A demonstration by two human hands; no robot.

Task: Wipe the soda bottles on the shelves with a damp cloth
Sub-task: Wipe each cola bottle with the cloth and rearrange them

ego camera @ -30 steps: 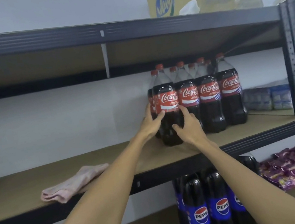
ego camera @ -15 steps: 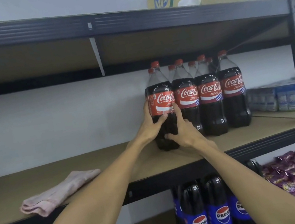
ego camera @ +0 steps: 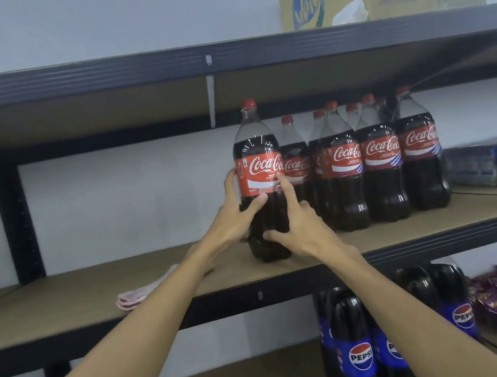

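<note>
Item: Coca-Cola bottle (ego camera: 258,166), red label, upright on the middle shelf (ego camera: 78,304), just left of its row (ego camera: 382,161). Your left hand (ego camera: 235,221) and right hand (ego camera: 302,232) both grip it. One cloth (ego camera: 138,293) lies left. Pepsi bottles (ego camera: 355,349) below.

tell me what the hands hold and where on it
Both hold one dark plastic Coca-Cola bottle with a red cap: the left hand wraps its left side by the label, the right hand grips the lower body, index finger on the label.

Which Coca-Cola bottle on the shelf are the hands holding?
The leftmost Coca-Cola bottle, standing apart from the other Coca-Cola bottles clustered to its right; the left hand and right hand both grip its dark lower body.
</note>
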